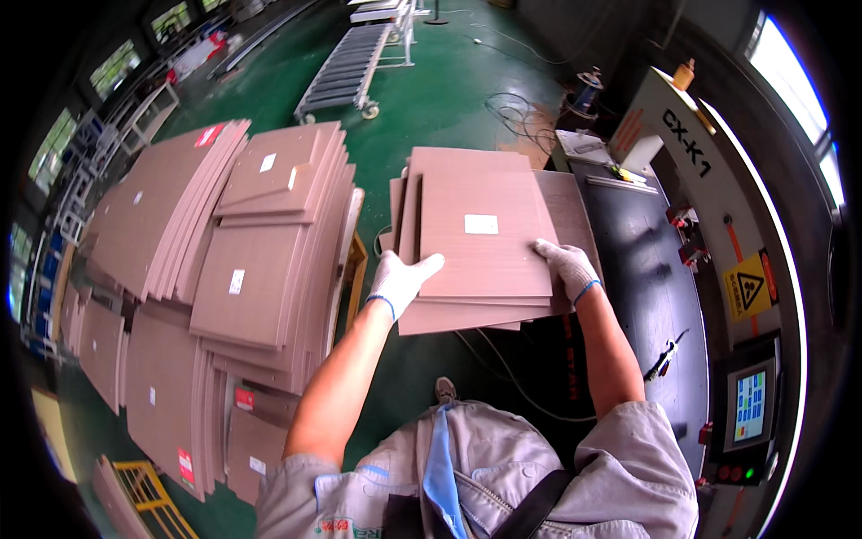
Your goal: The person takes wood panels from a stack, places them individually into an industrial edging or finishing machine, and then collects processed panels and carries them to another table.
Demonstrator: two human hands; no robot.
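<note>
A stack of flat brown panels (pixel 462 162) lies in front of me, its sheets slightly out of line. The top panel (pixel 476 269) bears a small white label (pixel 481 224). My left hand (pixel 402 280), in a white knit glove, is closed on its left edge, thumb across the top face and the other fingers mostly hidden. On the opposite edge, my right hand (pixel 569 268), gloved alike, grips the panel near its front right corner. Whether the top panel is lifted off the sheets below, I cannot tell.
Several stacks of similar panels (pixel 247 278) stand on the left. Along the right runs a machine with a black table (pixel 642 269), a touch screen (pixel 751 406) and pliers (pixel 665 357). A roller conveyor (pixel 346 72) stands ahead; cables (pixel 521 117) lie on the green floor.
</note>
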